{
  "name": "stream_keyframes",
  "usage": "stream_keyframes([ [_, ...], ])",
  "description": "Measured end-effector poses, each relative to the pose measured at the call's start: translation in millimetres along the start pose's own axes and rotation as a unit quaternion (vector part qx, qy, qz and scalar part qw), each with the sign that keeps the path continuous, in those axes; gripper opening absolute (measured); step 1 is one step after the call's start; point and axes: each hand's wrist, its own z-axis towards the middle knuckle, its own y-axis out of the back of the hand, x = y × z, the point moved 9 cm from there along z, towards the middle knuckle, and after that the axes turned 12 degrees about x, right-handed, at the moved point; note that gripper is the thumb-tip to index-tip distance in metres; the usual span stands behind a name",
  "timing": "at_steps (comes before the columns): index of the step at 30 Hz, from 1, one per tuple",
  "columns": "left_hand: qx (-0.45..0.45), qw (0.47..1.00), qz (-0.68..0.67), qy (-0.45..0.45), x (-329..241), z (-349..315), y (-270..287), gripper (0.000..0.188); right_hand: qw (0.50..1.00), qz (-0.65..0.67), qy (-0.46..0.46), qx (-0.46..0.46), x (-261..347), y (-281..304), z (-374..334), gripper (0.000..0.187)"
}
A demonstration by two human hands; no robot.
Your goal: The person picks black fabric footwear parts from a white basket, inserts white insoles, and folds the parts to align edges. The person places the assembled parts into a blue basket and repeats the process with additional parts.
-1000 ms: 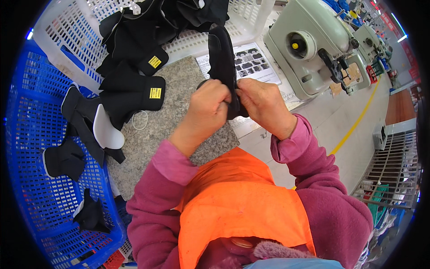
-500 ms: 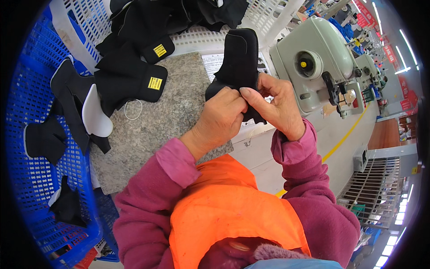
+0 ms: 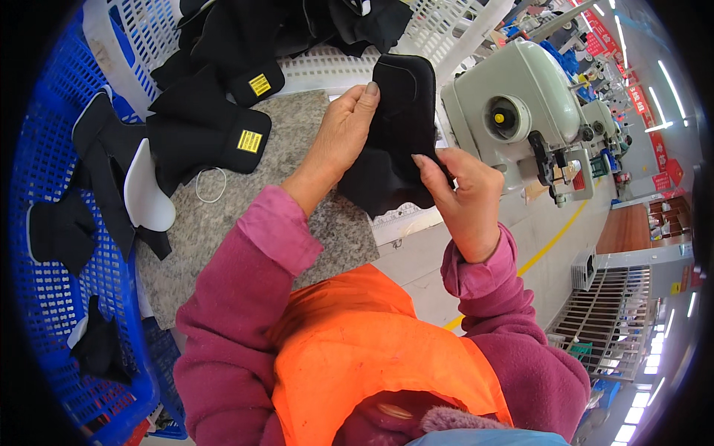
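A black sewn fabric piece [image 3: 402, 123] with a rounded, stitched upper end hangs between my hands above the right edge of a grey speckled stone slab [image 3: 297, 123]. My left hand [image 3: 343, 132] pinches its left edge near the top, thumb up. Lower down, my right hand [image 3: 467, 192] grips the right edge between thumb and fingers. The fingers behind the cloth are hidden. Left of my left hand, on the slab, lie a black piece with a yellow label [image 3: 216, 134] and a thin white loop [image 3: 211, 185].
A white basket [image 3: 327, 72] heaped with black pieces stands at the back. On the left is a blue basket [image 3: 111, 297] with black pieces and a curved white piece [image 3: 151, 195]. A pale green sewing machine [image 3: 513, 97] stands to the right.
My left hand has moved from the lower part of the black fabric piece up to its left edge. My right hand has shifted lower on it. The piece is now spread wider.
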Motion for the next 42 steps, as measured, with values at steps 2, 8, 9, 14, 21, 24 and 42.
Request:
stream_keyframes([
  [2, -0.022, 0.999, -0.029, 0.009, -0.4, 1.9, -1.1, 0.039, 0.997, -0.024, 0.04, -0.061, 10.7, 6.9, -3.1, 0.015],
  [8, -0.064, 0.983, -0.094, -0.143, -46.3, 25.5, -3.1, 0.034, 0.991, 0.028, 0.036, -0.125, 6.5, 16.4, -2.2, 0.046],
  [9, -0.075, 0.982, -0.06, -0.162, -53.7, 29.4, -0.8, 0.033, 0.991, 0.052, 0.006, -0.121, -1.0, 15.4, -3.5, 0.061],
  [14, -0.06, 0.972, 0.094, -0.208, -63.4, 26.9, -7.3, 0.04, 0.989, 0.124, -0.065, -0.05, -26.5, -29.9, -3.4, 0.07],
  [21, -0.07, 0.955, 0.17, -0.232, -59.8, 25.5, -2.7, 0.049, 0.993, 0.115, -0.012, -0.013, -30.6, -28.7, 0.9, 0.047],
  [24, -0.079, 0.952, 0.168, -0.244, -60.9, 29.0, -0.3, 0.05, 0.999, 0.03, 0.032, 0.019, -16.2, -17.5, 13.3, 0.042],
  [42, -0.114, 0.899, 0.332, -0.263, -55.1, 22.8, 13.1, 0.046, 0.995, -0.012, 0.093, 0.011, -4.6, -32.9, 21.0, 0.012],
])
